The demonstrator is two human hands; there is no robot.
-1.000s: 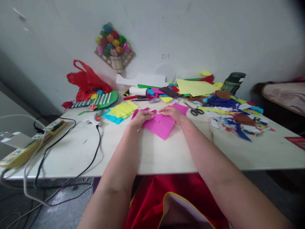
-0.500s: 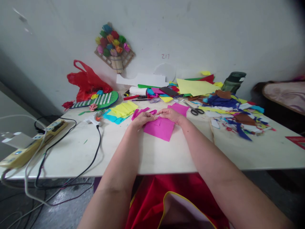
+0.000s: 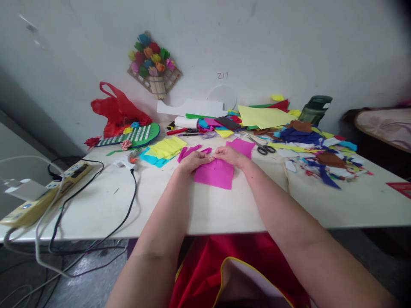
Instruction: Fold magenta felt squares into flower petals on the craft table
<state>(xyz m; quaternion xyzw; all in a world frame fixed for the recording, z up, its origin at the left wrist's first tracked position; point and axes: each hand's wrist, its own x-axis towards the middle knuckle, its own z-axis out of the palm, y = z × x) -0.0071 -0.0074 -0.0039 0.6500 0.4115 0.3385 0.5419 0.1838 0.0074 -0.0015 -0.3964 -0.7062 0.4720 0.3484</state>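
A sheet of magenta paper point(image 3: 215, 176) lies on the white table point(image 3: 208, 205) in front of me. My left hand point(image 3: 192, 160) rests on its far left edge, fingers curled and pinching the paper. My right hand point(image 3: 231, 155) meets it at the far edge, fingers bent down onto the same sheet. The fingertips of both hands nearly touch. Loose magenta strips point(image 3: 189, 151) lie just beyond my left hand, and another magenta piece point(image 3: 241, 146) lies behind my right hand.
Black-handled scissors point(image 3: 263, 148) lie right of my hands. Yellow and blue paper point(image 3: 162, 149) and a glue gun point(image 3: 128, 160) with a black cord point(image 3: 128, 205) are at the left. Paper scraps point(image 3: 314, 149) cover the right side. A power strip point(image 3: 41, 192) sits at the left edge.
The magenta sheet has turned from a diamond angle to lie squarer to the table edge. Both hands have closed in together at its far edge.
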